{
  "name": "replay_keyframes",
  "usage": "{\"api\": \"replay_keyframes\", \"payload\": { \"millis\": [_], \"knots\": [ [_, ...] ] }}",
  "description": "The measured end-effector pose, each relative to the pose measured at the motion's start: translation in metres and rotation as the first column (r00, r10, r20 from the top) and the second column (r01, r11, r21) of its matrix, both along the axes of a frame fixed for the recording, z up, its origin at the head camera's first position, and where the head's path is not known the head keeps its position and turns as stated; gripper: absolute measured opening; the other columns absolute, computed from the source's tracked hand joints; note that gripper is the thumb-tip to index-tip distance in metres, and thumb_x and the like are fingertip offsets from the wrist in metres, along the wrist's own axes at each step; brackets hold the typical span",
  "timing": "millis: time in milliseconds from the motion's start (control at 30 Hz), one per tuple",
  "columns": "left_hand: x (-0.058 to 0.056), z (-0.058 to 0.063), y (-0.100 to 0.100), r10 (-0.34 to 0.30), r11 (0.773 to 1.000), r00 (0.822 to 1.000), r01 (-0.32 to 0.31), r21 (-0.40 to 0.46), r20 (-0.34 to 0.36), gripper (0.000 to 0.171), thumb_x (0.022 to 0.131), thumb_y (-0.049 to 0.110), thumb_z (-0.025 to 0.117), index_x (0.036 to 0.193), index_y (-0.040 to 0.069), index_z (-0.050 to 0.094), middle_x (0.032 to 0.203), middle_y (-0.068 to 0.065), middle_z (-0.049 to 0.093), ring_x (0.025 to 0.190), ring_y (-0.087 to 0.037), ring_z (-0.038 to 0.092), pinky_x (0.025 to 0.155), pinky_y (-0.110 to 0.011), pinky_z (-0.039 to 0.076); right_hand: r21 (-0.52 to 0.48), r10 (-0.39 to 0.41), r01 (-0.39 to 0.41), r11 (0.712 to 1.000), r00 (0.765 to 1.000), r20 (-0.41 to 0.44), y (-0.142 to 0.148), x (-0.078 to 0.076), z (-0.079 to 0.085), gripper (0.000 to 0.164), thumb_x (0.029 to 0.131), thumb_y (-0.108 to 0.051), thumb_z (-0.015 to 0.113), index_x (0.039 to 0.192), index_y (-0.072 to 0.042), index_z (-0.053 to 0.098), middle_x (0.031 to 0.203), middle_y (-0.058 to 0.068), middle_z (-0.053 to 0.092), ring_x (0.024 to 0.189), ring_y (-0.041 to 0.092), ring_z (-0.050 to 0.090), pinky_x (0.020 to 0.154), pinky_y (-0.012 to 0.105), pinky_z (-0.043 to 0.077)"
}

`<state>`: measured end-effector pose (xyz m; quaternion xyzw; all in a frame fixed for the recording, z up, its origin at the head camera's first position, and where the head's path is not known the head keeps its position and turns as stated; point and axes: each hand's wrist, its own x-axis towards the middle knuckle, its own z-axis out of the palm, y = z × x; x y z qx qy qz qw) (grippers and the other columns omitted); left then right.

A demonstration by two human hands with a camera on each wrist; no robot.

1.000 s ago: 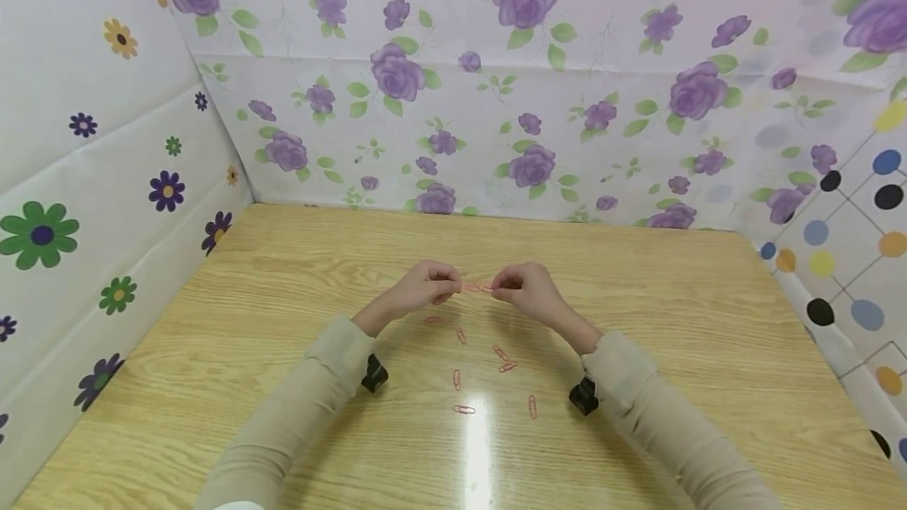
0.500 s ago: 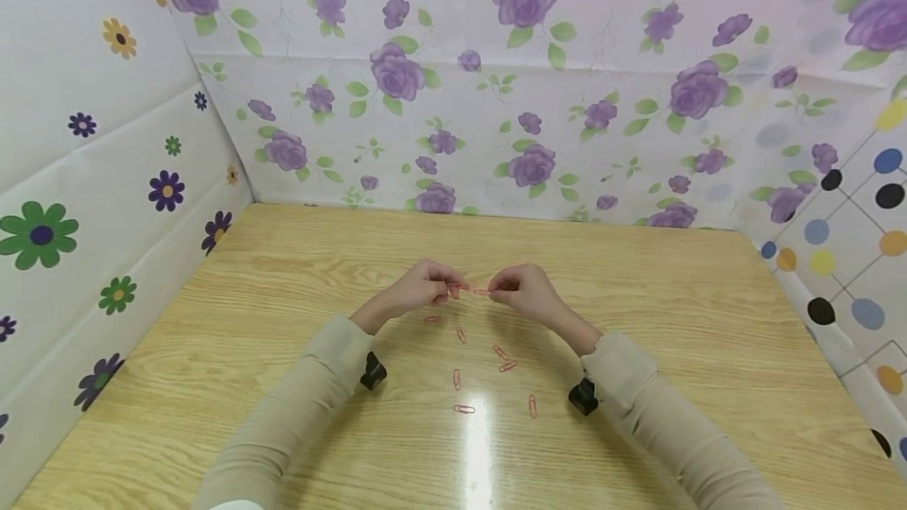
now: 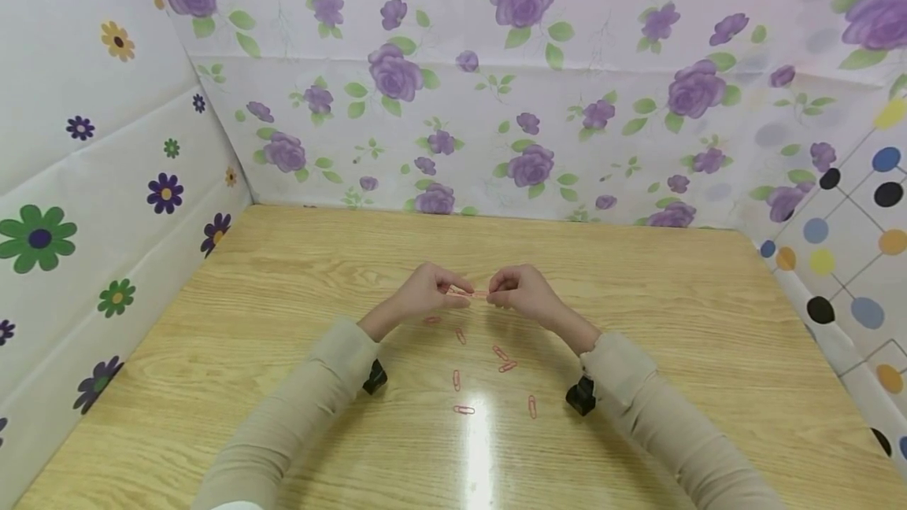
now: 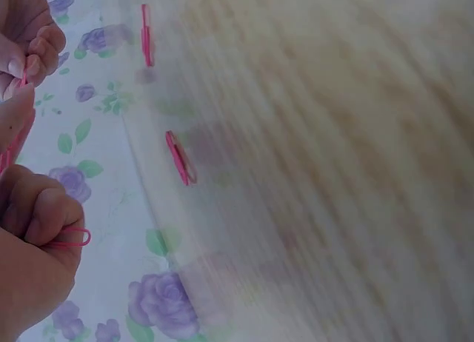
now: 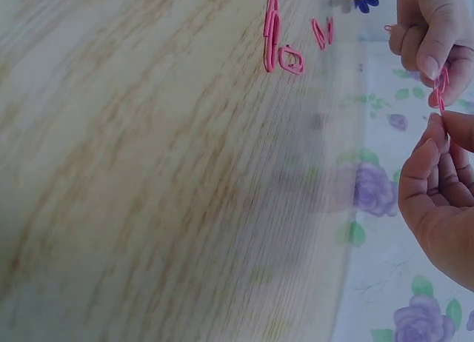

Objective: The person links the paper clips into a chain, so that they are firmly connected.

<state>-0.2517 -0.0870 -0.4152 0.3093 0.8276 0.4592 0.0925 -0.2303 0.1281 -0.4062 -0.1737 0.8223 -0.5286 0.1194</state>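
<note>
My left hand (image 3: 425,293) pinches a pink paper clip (image 5: 441,86) between thumb and fingertips, raised over the table. From beneath its curled fingers, the looped end of another pink clip (image 4: 74,240) sticks out in the left wrist view. Facing it, my right hand (image 3: 524,292) pinches a pink paper clip (image 3: 480,294) by one end. The fingertips of both hands almost meet, and the pink wire spans the narrow gap between them. Much of the clips is hidden behind the fingers.
Several loose pink clips lie on the wooden table (image 3: 319,274), among them one clip (image 3: 532,407) at the front right and another clip (image 3: 464,410) near a light reflection. A flowered cloth (image 3: 453,101) stands behind the table's back edge.
My left hand has shifted slightly right, narrowing the gap to my right hand, which has hardly moved. The stretched pink strand of a second ago is shorter in view. The loose clips stay put.
</note>
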Motion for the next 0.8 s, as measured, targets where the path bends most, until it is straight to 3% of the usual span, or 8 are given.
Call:
{"api": "replay_keyframes", "payload": {
  "millis": [100,300,400,533,600,767,800],
  "knots": [
    [0.001,-0.001,0.002,0.007,1.0,0.999,-0.006,0.019,-0.045,0.016,0.078,0.012,0.072,0.091,0.003,0.072,0.041,0.005,0.028,0.038,-0.006,0.017,0.039,-0.021,0.02,-0.04,0.009,-0.007,0.999,0.998,0.056,0.0,0.0,0.001,0.01,0.084,-0.002,0.062,0.087,0.007,0.059,0.08,0.025,0.061,0.074,0.042,0.055,0.069,0.051,0.047],
    [0.005,-0.001,0.003,0.013,1.0,0.995,-0.011,0.02,-0.095,0.013,0.079,0.011,0.071,0.088,0.001,0.073,0.045,-0.002,0.044,0.039,-0.005,0.021,0.039,-0.02,0.021,-0.092,0.036,-0.024,0.995,0.99,0.136,-0.001,-0.002,0.001,0.012,0.084,0.001,0.06,0.092,0.01,0.056,0.081,0.022,0.062,0.068,0.024,0.059,0.075,0.052,0.047],
    [0.006,0.001,0.002,0.029,1.0,0.996,-0.028,0.01,-0.087,0.013,0.081,0.01,0.069,0.089,0.0,0.072,0.06,-0.006,0.061,0.041,-0.006,0.024,0.041,-0.02,0.023,-0.114,0.045,-0.026,0.993,0.985,0.168,-0.002,-0.001,0.004,0.014,0.085,0.002,0.059,0.094,0.012,0.055,0.082,0.022,0.062,0.066,0.019,0.059,0.077,0.054,0.045],
    [0.008,0.001,-0.003,0.086,0.996,0.995,-0.085,0.019,-0.047,0.014,0.081,0.013,0.069,0.09,0.002,0.073,0.079,-0.003,0.068,0.044,-0.008,0.026,0.044,-0.021,0.026,-0.111,0.042,-0.023,0.994,0.984,0.175,-0.005,0.008,0.019,0.015,0.086,0.003,0.056,0.096,0.014,0.054,0.084,0.026,0.061,0.065,0.016,0.058,0.078,0.055,0.044],
    [0.011,0.006,-0.007,0.12,0.993,0.992,-0.12,0.024,-0.024,0.015,0.082,0.013,0.069,0.09,0.001,0.072,0.081,-0.003,0.068,0.045,-0.008,0.027,0.046,-0.02,0.027,-0.098,0.039,-0.024,0.995,0.986,0.161,-0.006,0.01,0.021,0.014,0.087,0.001,0.055,0.095,0.012,0.055,0.084,0.026,0.061,0.066,0.022,0.058,0.076,0.053,0.045],
    [0.008,0.007,-0.019,0.18,0.982,0.984,-0.181,0.054,0.013,0.017,0.081,0.015,0.07,0.09,0.001,0.072,0.073,-0.008,0.065,0.046,-0.009,0.027,0.046,-0.021,0.027,-0.052,0.037,-0.032,0.998,0.994,0.103,-0.006,0.0,0.002,0.015,0.086,-0.002,0.059,0.095,0.01,0.058,0.076,0.014,0.063,0.077,0.04,0.058,0.069,0.046,0.049],
    [0.004,0.002,-0.022,0.187,0.98,0.982,-0.188,0.061,0.015,0.017,0.081,0.016,0.07,0.09,0.002,0.072,0.071,-0.009,0.063,0.046,-0.008,0.027,0.045,-0.021,0.027,-0.036,0.038,-0.035,0.999,0.995,0.091,-0.006,-0.003,-0.002,0.016,0.085,-0.003,0.06,0.095,0.009,0.059,0.075,0.01,0.063,0.076,0.038,0.059,0.068,0.044,0.05]
  ]
}}
